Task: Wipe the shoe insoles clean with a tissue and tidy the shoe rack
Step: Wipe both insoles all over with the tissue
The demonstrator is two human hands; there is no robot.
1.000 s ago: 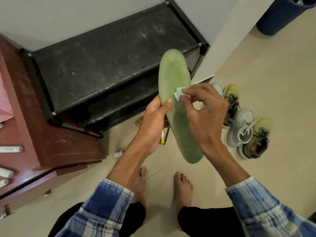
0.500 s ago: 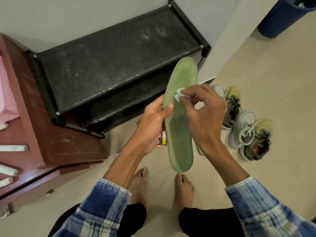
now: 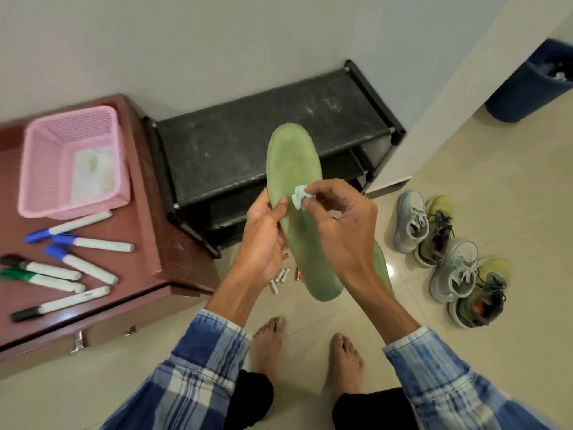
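Insole [image 3: 291, 162] first: green and scuffed, it stands nearly upright in the air in front of the black shoe rack [image 3: 248, 144], toe end up and heel end down over the floor tiles. Our left grip [image 3: 263, 240] clasps its left edge near the middle, with the thumb laid across the face and the fingers hidden behind. Our right grip [image 3: 344, 225] pinches a small crumpled tissue [image 3: 299, 195] between thumb and fingertips. The tissue touches the insole's face just beside the left thumb. We see dust streaked over the rack's top shelf. On the floor to the right lie four shoes [image 3: 410, 221] in a loose cluster, two grey and two olive, near the rack's right end but apart from it. Small batteries [image 3: 279, 277] lie on the tiles below our left wrist. To the left, the reddish table [image 3: 148, 218] carries a pink basket [image 3: 71, 162], with several markers [image 3: 93, 243] scattered beside it. A blue bin [image 3: 527, 85] stands at the far right.
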